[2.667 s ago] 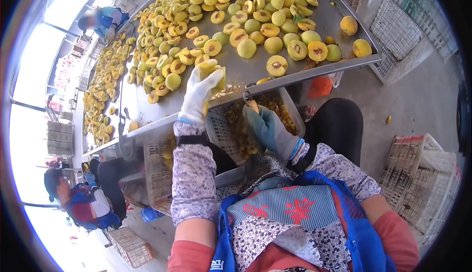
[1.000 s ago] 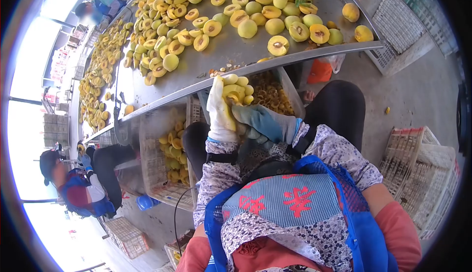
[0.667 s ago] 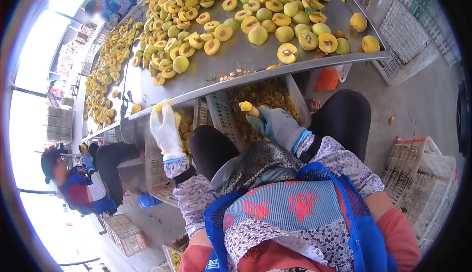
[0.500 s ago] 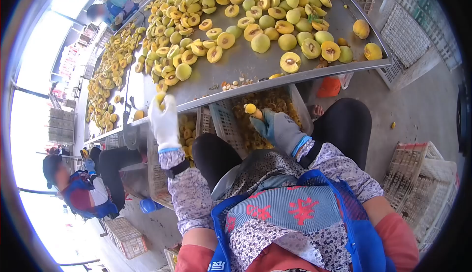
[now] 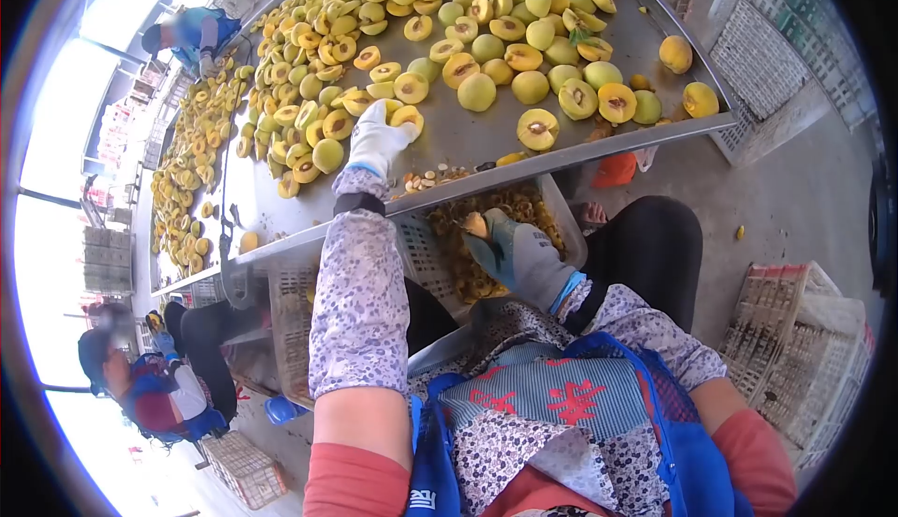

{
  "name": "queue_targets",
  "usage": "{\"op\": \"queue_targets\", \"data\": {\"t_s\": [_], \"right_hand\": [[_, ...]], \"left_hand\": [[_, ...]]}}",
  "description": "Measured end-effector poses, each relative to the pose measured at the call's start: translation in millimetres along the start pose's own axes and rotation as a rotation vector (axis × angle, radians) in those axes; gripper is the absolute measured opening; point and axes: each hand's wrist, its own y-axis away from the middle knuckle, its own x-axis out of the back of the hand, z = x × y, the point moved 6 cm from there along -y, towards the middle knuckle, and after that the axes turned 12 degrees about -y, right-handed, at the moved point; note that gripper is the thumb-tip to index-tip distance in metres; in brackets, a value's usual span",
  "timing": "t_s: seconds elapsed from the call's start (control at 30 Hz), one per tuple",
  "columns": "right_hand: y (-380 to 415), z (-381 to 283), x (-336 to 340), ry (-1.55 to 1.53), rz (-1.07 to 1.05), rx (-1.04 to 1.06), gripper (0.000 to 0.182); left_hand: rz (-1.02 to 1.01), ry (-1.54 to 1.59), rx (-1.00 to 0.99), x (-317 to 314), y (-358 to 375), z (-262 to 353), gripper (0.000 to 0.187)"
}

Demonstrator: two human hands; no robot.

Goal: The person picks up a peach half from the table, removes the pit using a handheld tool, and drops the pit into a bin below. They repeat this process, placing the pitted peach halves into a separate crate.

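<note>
My left hand (image 5: 378, 143), in a white glove, reaches over the metal table's near edge. Its thumb and fingers close around a halved yellow peach (image 5: 407, 121) at the front of the heap. My right hand (image 5: 524, 253), in a grey and teal glove, is wrapped around a small tool with a tan, wooden-looking end (image 5: 475, 225); the rest of it is hidden in the grip. This hand hovers over a crate (image 5: 572, 227) of cut peach pieces below the table edge.
Halved and whole peaches (image 5: 477, 92) cover much of the metal table (image 5: 449, 148). Pits lie near its edge. Plastic crates (image 5: 781, 330) stand at the right. Two other people work at the left, one seated person (image 5: 173, 381) nearer and one person (image 5: 192, 35) farther away.
My left hand has moved up and right onto the table, from a yellow piece near the edge to a peach half. The yellow piece at the right hand's tool tip is no longer visible.
</note>
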Motion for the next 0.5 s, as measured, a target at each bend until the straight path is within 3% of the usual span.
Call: {"op": "queue_targets", "data": {"t_s": [0.07, 0.1, 0.17, 0.27, 0.37, 0.4, 0.47, 0.5], "right_hand": [[-2, 0, 0, -0.190, -0.005, -0.045, 0.027], [-2, -6, 3, -0.193, -0.003, -0.042, 0.027], [-2, -30, 17, -0.295, 0.067, 0.070, 0.024], [-3, -41, 17, -0.430, 0.070, 0.119, 0.023], [0, -29, 3, -0.260, 0.021, 0.296, 0.015], [1, -28, 0, -0.260, 0.018, 0.295, 0.015], [4, -36, 2, -0.147, 0.110, 0.426, 0.018], [3, -36, 2, -0.144, 0.110, 0.428, 0.018]], "left_hand": [[-0.267, 0.827, 0.024, 4, 27, 7, 0.042], [-0.265, 0.824, 0.021, 25, 48, 16, 0.042], [-0.219, 1.174, 0.059, 60, 94, 40, 0.031], [-0.089, 1.299, -0.081, 58, 139, 52, 0.029], [0.022, 1.490, 0.016, 36, 167, 55, 0.028], [0.023, 1.491, 0.019, 28, 175, 61, 0.028], [0.289, 1.135, 0.059, 25, 185, 59, 0.030], [0.588, 0.542, -0.318, 40, 188, 69, 0.034]]}}
